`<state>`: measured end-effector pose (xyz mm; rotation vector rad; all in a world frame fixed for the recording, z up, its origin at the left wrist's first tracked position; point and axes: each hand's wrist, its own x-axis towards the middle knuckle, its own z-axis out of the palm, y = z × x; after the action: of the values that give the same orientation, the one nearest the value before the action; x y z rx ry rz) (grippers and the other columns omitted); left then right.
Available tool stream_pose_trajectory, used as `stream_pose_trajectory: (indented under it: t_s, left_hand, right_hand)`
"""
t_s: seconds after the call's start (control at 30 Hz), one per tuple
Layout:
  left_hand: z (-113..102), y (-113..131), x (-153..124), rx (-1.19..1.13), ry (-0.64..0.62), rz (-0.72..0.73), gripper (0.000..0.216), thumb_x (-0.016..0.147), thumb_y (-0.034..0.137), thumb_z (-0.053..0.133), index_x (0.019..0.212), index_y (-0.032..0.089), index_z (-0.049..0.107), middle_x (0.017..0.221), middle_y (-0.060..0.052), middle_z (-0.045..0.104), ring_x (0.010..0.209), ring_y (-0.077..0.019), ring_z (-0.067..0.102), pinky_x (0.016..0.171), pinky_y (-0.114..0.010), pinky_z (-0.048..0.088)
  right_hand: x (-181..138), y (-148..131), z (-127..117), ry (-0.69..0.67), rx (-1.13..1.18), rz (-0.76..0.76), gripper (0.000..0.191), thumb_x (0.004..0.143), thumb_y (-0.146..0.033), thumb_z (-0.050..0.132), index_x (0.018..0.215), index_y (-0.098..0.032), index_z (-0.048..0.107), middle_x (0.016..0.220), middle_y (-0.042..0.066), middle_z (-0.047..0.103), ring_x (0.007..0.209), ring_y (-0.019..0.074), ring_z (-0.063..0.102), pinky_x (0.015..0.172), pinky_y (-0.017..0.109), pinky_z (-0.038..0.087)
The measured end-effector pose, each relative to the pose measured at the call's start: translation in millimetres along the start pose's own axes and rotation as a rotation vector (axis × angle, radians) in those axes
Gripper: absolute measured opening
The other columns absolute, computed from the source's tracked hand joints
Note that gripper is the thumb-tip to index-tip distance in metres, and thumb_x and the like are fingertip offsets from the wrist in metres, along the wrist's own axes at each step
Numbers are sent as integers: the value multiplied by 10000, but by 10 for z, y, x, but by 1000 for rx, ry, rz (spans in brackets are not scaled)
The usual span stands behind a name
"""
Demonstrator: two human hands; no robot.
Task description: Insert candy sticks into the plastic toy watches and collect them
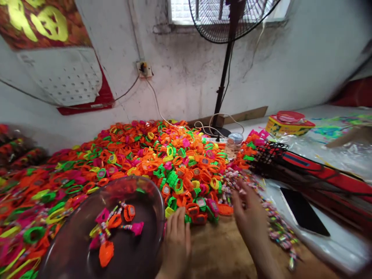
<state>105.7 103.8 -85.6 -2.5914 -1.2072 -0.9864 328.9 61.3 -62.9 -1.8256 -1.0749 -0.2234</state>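
A big heap of small plastic toy watches (151, 162) in orange, green, pink and yellow covers the wooden table (221, 252). My left hand (176, 242) lies flat at the heap's front edge, fingers stretched out, beside a dark round bowl (72, 255) that holds a few toy watches (116, 224). My right hand (248, 217) reaches toward a strip of small wrapped sweets (276, 224) to the right of the heap; it is blurred and its fingers look spread.
A black phone (303, 213) lies on a white sheet at the right. Behind it sit a black mesh basket (269, 155), red packets (325, 174) and a yellow box (287, 124). A standing fan (229, 23) and cables are by the wall.
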Motion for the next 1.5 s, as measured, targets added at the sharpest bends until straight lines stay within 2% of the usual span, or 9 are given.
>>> stream_pose_trajectory:
  t_s: [0.3,0.43,0.6,0.83,0.97,1.13,1.23,1.4,1.5]
  left_hand:
    - [304,-125,386,-195,-17,-219,264,935,270,436,893,165,675,1091,-147,671,958,-277,647,840,-463,534]
    - [118,8,300,-437,6,-312,289,932,363,448,866,178,660,1170,-138,641,1050,-242,638,884,-403,541]
    - [-210,286,286,-1253,15,-862,318,767,473,667,830,162,674,1257,-148,595,1064,-288,644,832,-408,577]
    - [-537,452,434,-1620,-46,-1157,480,566,443,842,929,159,709,1053,-124,705,1012,-295,667,892,-397,556]
    - [-596,459,457,-1504,-128,-1002,399,672,509,770,885,174,726,1169,-128,672,1061,-291,649,891,-374,553]
    - [-811,411,456,-1101,-121,-613,202,799,399,676,820,209,739,1176,-102,670,1119,-244,627,906,-294,537]
    - [-951,369,467,-974,-67,-439,131,837,315,636,826,228,733,1131,-83,686,1068,-222,655,884,-295,554]
    - [-1048,282,451,-814,6,-244,150,872,200,584,922,257,715,1191,-65,650,1029,-204,667,885,-316,566]
    - [-1081,237,451,-726,35,-143,189,868,146,579,969,257,693,1203,-62,629,1045,-196,656,885,-295,567]
  right_hand:
    - [-374,566,-8,-312,-525,82,464,770,22,382,1088,-124,687,1161,179,621,1095,280,565,902,386,463]
    - [-320,541,-104,-309,-551,157,437,819,-21,381,1163,-92,641,1060,194,622,1024,290,570,886,393,446]
    - [-203,563,-112,-259,-497,312,326,866,-153,360,900,-32,661,894,276,610,910,376,587,755,470,447]
    - [-169,24,-379,-176,-69,315,343,909,-421,421,1027,-153,600,906,114,671,758,215,633,667,330,518]
    - [-240,-685,-507,-210,702,309,294,917,-429,532,1123,-226,584,850,36,666,743,158,630,682,280,524]
    - [-253,-1064,-571,-178,1031,398,185,899,-326,619,1076,-286,579,877,4,684,764,125,639,678,230,531]
    - [-222,-1093,-566,-166,1074,371,298,896,-285,622,1178,-326,533,895,-11,661,692,109,629,614,221,539]
    - [-202,-1127,-607,-471,812,-12,336,920,-170,530,1208,-314,623,987,28,624,788,124,657,701,233,569]
    - [-250,-1150,-618,-442,613,-198,389,931,-120,451,1259,-285,581,1025,47,655,829,132,663,720,222,569]
